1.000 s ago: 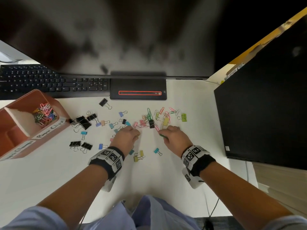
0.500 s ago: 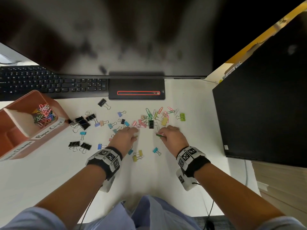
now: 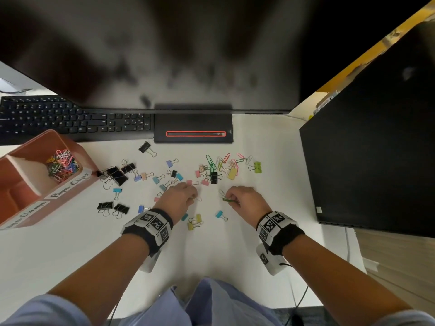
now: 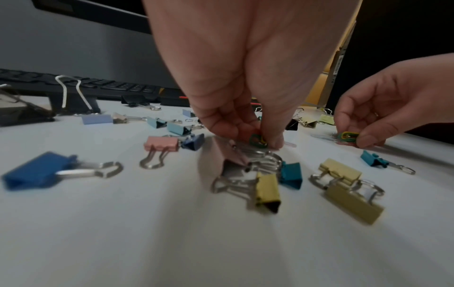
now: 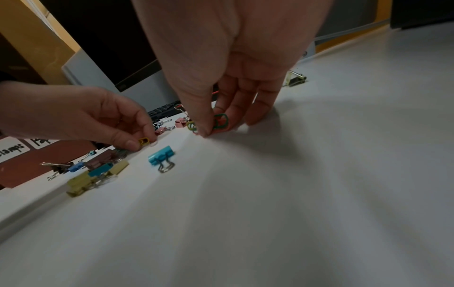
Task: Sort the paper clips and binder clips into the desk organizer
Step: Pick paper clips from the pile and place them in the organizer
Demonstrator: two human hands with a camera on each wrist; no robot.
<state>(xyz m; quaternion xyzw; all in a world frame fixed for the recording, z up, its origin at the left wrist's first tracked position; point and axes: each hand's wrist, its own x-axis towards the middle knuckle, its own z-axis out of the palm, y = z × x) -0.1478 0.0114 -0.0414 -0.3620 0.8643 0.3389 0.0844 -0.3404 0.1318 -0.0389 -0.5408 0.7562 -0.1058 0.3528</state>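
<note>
Loose paper clips [image 3: 226,160] and coloured binder clips [image 3: 231,173] lie scattered over the white desk [image 3: 70,243]. My left hand [image 3: 180,196] [image 4: 258,138] pinches a few small paper clips, green and yellow, just above the desk. My right hand [image 3: 237,196] [image 5: 213,124] pinches a bunch of green, yellow and red paper clips [image 5: 219,121] between thumb and fingers. The terracotta desk organizer [image 3: 77,184] stands at the left, with a heap of paper clips [image 3: 62,164] in its far compartment.
A black keyboard [image 3: 70,121] and a monitor base [image 3: 193,128] sit behind the clips. A black computer case [image 3: 372,149] stands on the right. Black binder clips [image 3: 116,175] lie near the organizer, and yellow and teal ones [image 3: 195,221] lie between my wrists.
Both hands have drawn back a little toward me from the clip pile. The right hand now holds its paper clips lifted off the desk.
</note>
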